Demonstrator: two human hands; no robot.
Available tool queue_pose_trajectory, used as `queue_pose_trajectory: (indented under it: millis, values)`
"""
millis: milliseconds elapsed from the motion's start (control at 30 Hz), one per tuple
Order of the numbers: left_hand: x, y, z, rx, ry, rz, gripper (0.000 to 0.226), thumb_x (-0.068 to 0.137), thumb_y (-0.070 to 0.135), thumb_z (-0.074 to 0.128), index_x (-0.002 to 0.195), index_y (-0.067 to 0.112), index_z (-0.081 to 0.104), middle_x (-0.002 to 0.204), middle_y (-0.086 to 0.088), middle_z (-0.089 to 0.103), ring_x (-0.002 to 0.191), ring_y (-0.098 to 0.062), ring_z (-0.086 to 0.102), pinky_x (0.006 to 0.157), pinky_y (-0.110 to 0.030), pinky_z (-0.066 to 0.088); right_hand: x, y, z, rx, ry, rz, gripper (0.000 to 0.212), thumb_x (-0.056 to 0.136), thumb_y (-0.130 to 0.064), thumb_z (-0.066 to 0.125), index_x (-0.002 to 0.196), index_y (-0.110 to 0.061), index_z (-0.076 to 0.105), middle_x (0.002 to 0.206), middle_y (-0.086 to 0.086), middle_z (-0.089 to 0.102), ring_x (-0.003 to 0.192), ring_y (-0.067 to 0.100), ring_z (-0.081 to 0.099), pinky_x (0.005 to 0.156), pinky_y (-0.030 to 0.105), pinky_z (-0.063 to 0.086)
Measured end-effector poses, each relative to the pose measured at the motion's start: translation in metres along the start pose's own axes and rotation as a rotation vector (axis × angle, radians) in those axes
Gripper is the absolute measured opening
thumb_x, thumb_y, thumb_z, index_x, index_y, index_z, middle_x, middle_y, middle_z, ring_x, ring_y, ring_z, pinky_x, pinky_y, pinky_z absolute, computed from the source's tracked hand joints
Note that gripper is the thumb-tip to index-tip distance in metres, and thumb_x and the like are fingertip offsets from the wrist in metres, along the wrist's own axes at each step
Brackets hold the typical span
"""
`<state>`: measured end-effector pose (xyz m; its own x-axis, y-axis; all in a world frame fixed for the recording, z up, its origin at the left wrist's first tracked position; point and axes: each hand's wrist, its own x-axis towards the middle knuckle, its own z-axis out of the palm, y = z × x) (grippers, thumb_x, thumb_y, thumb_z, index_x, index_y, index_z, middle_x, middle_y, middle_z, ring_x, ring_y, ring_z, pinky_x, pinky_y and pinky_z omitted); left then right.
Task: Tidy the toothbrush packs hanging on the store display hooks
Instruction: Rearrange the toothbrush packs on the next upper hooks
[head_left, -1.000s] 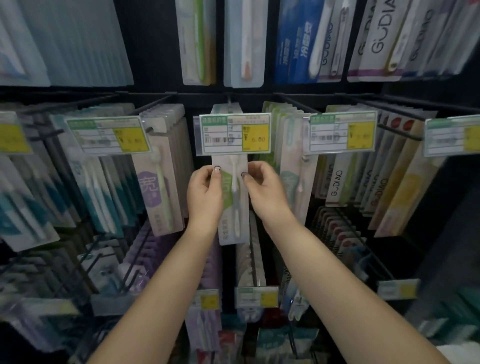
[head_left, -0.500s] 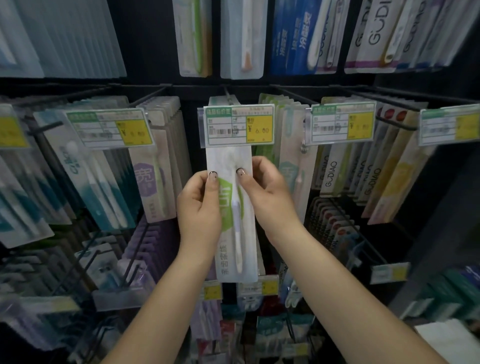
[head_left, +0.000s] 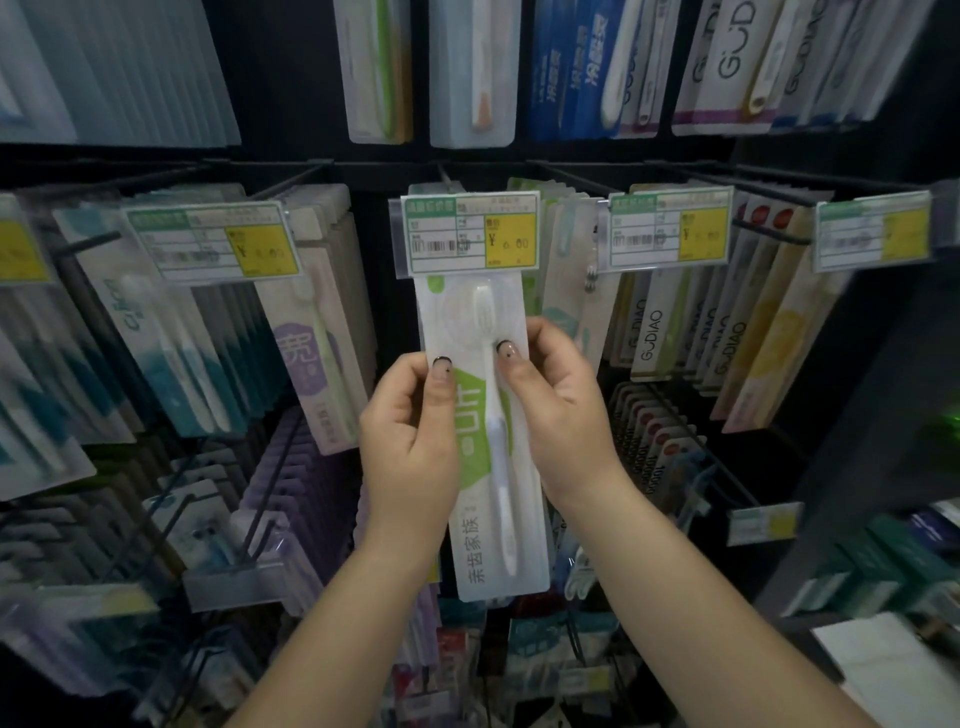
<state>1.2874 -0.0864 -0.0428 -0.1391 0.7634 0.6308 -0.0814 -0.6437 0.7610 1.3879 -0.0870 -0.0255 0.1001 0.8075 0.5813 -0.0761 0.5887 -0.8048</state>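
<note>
Two hands on one pack: my left hand (head_left: 410, 441) pinches the left edge of the white-and-green toothbrush pack (head_left: 488, 467), thumb flat on the front, and my right hand (head_left: 561, 415) pinches the right edge the same way, so both sets of fingers are closed on it. The pack hangs upright at the front of the centre row, its top tucked behind the yellow price tag (head_left: 470, 234) – I cannot see the hang hole or the hook from here, so whether it sits fully on the hook is a guess.

It is a light thing, a thin card back with a clear plastic blister over the brush. The card is stiff along its length but will bow if I squeeze across it, and the blister is slick under the thumbs. The side edges, about a third of the way down, seem the right place to hold – they are flat and easy to steer. I judge the step to be squaring it up with the packs behind it.
</note>
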Motion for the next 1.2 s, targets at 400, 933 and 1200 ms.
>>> queue_pose_trajectory:
  millis: [400, 933, 1200]
  values:
    - [-0.007, -0.003, -0.001, -0.014, 0.031, 0.091, 0.017, 0.089, 0.030, 0.046, 0.078, 0.028, 0.058, 0.066, 0.005, 0.057, 0.057, -0.003, 0.051, 0.051, -0.017, 0.043, -0.008, -0.001, 0.000, -0.037, -0.041, -0.085, 0.010, 0.087, -0.015, 0.048, 0.088, -0.014, 0.058, 0.080, -0.002, 0.061, 0.078, 0.008, 0.060, 0.071, 0.022, 0.050]
    - [-0.005, -0.037, 0.022, -0.076, -0.115, -0.109, 0.015, 0.088, 0.022, 0.043, 0.091, 0.015, 0.056, 0.090, 0.007, 0.065, 0.087, -0.004, 0.063, 0.079, -0.020, 0.052, -0.039, 0.030, -0.048, -0.125, 0.228, 0.081, 0.018, 0.084, -0.035, 0.050, 0.085, -0.030, 0.068, 0.086, 0.003, 0.068, 0.082, 0.022, 0.064, 0.074, 0.044, 0.053]
    - [0.057, -0.053, 0.066, 0.126, -0.217, -0.083, 0.016, 0.092, 0.015, 0.050, 0.106, 0.010, 0.057, 0.095, 0.010, 0.059, 0.089, 0.007, 0.055, 0.080, -0.007, 0.043, -0.044, 0.036, -0.087, -0.237, 0.599, 0.155, 0.021, 0.085, -0.031, 0.044, 0.078, -0.024, 0.063, 0.079, 0.003, 0.064, 0.078, 0.021, 0.062, 0.075, 0.042, 0.050]
